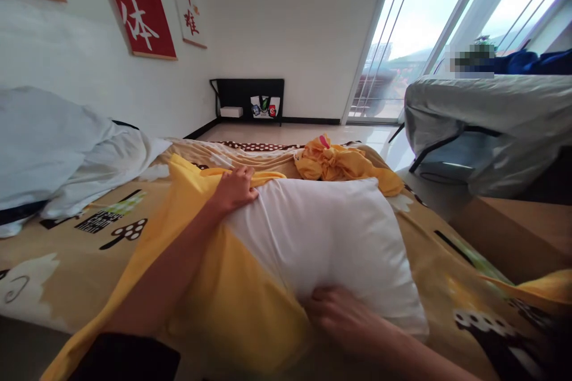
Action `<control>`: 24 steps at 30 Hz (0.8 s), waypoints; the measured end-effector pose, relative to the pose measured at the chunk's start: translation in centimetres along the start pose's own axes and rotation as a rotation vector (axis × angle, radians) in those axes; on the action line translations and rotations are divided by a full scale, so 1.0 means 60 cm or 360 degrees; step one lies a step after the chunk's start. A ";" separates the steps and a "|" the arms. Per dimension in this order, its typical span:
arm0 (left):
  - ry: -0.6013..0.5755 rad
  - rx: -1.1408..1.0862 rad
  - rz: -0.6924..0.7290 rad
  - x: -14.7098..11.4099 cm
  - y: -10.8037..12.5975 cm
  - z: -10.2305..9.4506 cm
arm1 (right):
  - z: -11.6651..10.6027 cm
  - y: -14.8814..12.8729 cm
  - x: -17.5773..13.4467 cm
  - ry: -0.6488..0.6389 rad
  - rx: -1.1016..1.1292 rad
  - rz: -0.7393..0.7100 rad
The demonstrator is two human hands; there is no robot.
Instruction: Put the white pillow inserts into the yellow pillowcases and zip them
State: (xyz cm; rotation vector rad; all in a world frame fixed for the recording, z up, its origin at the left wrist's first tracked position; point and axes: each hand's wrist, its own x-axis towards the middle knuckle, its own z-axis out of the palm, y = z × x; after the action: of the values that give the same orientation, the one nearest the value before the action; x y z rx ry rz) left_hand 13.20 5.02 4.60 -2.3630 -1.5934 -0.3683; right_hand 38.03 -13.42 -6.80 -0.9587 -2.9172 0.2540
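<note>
A white pillow lies on the patterned bed sheet, its left part inside a yellow pillowcase. The right part of the pillow is bare. At the far edge of the case's opening, my left hand is closed with bent fingers on the yellow cloth, beside the pillow. My right hand is curled at the near edge of the opening, where cloth and pillow meet. It is slightly blurred and its fingertips are hidden. A bunched yellow cloth rests just beyond the pillow.
Crumpled white bedding covers the left side of the patterned sheet. At right stand a cardboard box and a plastic-covered table or bed. A dark low shelf is by the far wall.
</note>
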 end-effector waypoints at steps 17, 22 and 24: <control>0.0227 0.0333 -0.0063 -0.067 0.034 -0.019 | -0.228 0.197 0.141 0.0336 -0.0001 0.1007; 0.0294 0.0466 0.0162 -0.057 0.048 -0.065 | -0.220 0.122 0.126 0.0578 -0.0216 0.0887; 0.0328 0.0471 0.0275 -0.036 0.064 -0.087 | -0.226 0.087 0.114 0.0667 -0.0321 0.0738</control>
State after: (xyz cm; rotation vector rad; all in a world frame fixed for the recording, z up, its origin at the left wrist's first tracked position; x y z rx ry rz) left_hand 15.66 -0.08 8.40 -2.1397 -1.2461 -0.3044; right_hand 37.02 -3.35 5.67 -1.5023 -2.3442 -0.2063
